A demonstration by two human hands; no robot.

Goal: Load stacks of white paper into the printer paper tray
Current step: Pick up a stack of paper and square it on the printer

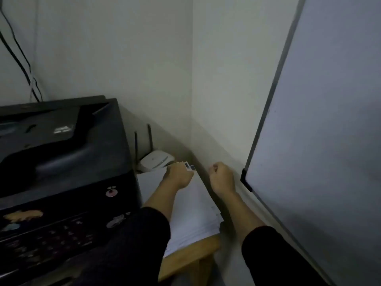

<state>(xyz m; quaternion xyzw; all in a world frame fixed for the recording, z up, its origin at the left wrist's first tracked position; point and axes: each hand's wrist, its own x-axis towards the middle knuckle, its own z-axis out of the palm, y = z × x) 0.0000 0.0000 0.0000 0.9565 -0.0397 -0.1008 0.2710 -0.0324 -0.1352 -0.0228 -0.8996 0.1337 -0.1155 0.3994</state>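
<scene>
A thick stack of white paper lies on a wooden table, right of the black printer. My left hand reaches over the far end of the stack, fingers curled down at its far edge; whether it grips sheets I cannot tell. My right hand hovers just past the stack's right edge, near the wall, curled into a loose fist with nothing seen in it. The printer's paper tray is not in view.
A white router with two black antennas sits in the corner behind the stack. A whiteboard leans against the right wall. Cables hang on the wall above the printer. Small dark-printed cards lie by my left fingertips.
</scene>
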